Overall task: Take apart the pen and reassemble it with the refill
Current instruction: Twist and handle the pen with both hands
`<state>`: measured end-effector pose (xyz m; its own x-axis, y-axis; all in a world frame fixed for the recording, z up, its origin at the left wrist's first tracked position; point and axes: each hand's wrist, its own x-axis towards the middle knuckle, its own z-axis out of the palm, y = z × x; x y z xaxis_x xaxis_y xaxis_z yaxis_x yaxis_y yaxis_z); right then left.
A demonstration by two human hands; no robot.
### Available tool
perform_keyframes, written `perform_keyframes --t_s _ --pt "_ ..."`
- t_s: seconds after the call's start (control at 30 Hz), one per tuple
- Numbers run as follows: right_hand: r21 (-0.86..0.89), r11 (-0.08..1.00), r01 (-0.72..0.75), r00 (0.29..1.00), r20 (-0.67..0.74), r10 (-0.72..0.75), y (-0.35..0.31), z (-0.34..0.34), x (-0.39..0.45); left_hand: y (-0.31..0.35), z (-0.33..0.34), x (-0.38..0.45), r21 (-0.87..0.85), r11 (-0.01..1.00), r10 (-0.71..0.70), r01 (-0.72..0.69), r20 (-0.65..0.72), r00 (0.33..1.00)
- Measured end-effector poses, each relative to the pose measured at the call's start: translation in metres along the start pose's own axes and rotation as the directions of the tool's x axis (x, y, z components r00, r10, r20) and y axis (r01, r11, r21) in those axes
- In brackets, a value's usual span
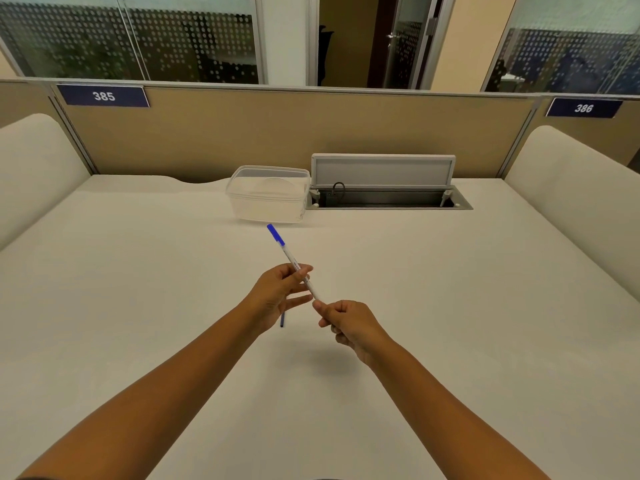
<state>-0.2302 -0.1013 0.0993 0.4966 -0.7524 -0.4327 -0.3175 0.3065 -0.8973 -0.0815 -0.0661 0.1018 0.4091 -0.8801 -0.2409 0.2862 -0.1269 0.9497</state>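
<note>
**Pen held in mid-air, one end buried in a fist**

The pen (pixel 294 263) is held slanting above the bench (pixel 138 271), blue cap (pixel 275 234) pointing away toward the clear plastic box (pixel 268 194). The left hand (pixel 280 292) pinches the white barrel near its middle; the right hand (pixel 346 322) is curled around the near end.

A sharp pull could, I judge, send a small end piece or the refill flying off the bench. A loose pinch by the left hand would let the barrel slip or twist.

What the right hand grips is hidden, so plug, tip or refill cannot be told apart. A thin blue stick (pixel 282 319) shows under the left hand; whether held or lying on the bench is unclear.
</note>
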Motion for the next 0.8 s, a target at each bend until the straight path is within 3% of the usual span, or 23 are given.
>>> perform_keyframes --t_s 0.1,0.2,0.33,0.43,0.5,0.67,0.8 --pt "0.021 1.000 -0.009 1.000 0.017 0.009 0.001 -0.002 0.001 -0.001 -0.002 -0.002 0.010 1.000 0.017 -0.017 0.001 1.000" --pt "-0.068 0.990 0.126 0.989 -0.070 -0.131 0.001 -0.004 0.004 -0.004 0.000 -0.004 -0.073 0.997 -0.032 0.026 -0.072 0.997" --pt "-0.301 0.845 0.443 0.851 -0.155 -0.501 0.009 -0.003 0.003 -0.007 0.006 -0.006 -0.135 0.987 -0.111 0.088 -0.169 0.979" --pt "-0.441 0.721 0.534 0.763 -0.115 -0.636 0.012 -0.001 0.004 -0.003 0.009 -0.005 -0.125 0.986 -0.131 0.108 -0.197 0.972" --pt "-0.442 0.717 0.539 0.762 -0.107 -0.638 0.012 -0.002 0.005 -0.001 0.009 -0.004 -0.167 0.981 -0.120 0.094 -0.157 0.980" --pt "-0.386 0.816 0.431 0.844 -0.147 -0.515 0.014 -0.002 0.007 0.011 0.005 -0.003 -0.317 0.946 -0.065 0.060 -0.004 0.998" --pt "-0.288 0.864 0.413 0.873 -0.146 -0.466 0.009 -0.002 0.007 0.011 0.000 -0.003 -0.316 0.949 -0.030 0.016 -0.041 0.999"
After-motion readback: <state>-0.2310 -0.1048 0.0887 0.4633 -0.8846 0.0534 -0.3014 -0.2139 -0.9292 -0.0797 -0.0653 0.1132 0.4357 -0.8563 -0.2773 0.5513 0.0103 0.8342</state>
